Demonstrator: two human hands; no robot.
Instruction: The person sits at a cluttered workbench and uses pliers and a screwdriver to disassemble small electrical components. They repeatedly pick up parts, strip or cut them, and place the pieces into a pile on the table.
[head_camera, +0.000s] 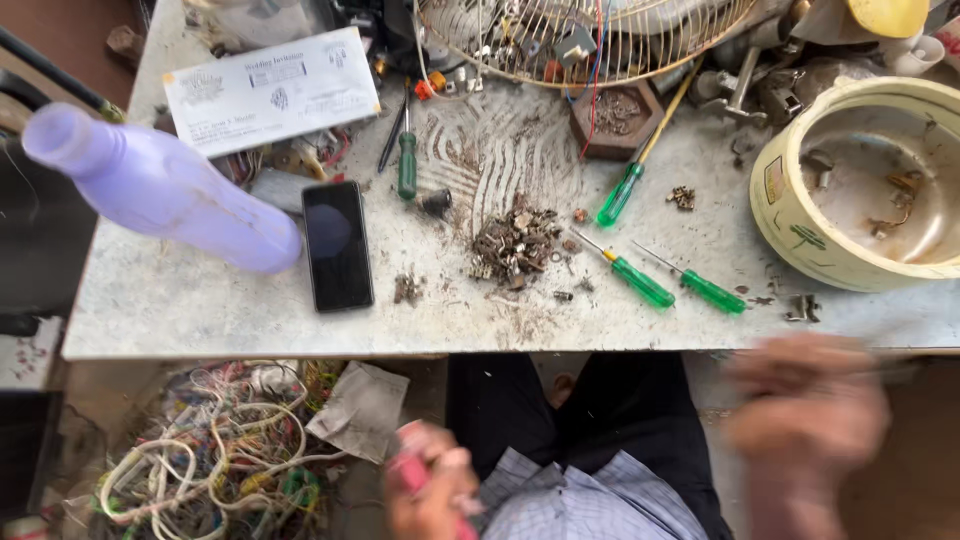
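- The left hand (432, 488) sits low at the near edge, below the worktop (180, 310), fingers closed around a pink-red handled object (412, 470); what kind of tool it is cannot be told.
- The right hand (808, 420) is near right, just below the worktop's near edge, so blurred that I cannot tell whether its fingers are apart or together, or whether it holds anything.
- Between the two hands are the person's dark trousers and a checked shirt.
- On the worktop, near its middle, lies a small heap of rusty metal bits (515, 245), with loose crumbs scattered around it.
- Just right of the heap lie two green-handled screwdrivers (640, 280) (712, 290), side by side, shafts pointing far-left.
- A third green-handled screwdriver with a yellow shaft (622, 190) lies farther back, and a dark green one (407, 165) stands lengthwise left of the heap.
- A black phone (337, 245) lies face up left of the heap, just beside a lilac plastic bottle (170, 190) lying on its side.
- A white printed card (272, 90) lies at the far left.
- A wire fan guard (590, 35) overhangs the far edge, and a cream-coloured cooker pot body (800, 225) sits at the right.
- Under the worktop's left end is a tangle of coloured wires (220, 460).
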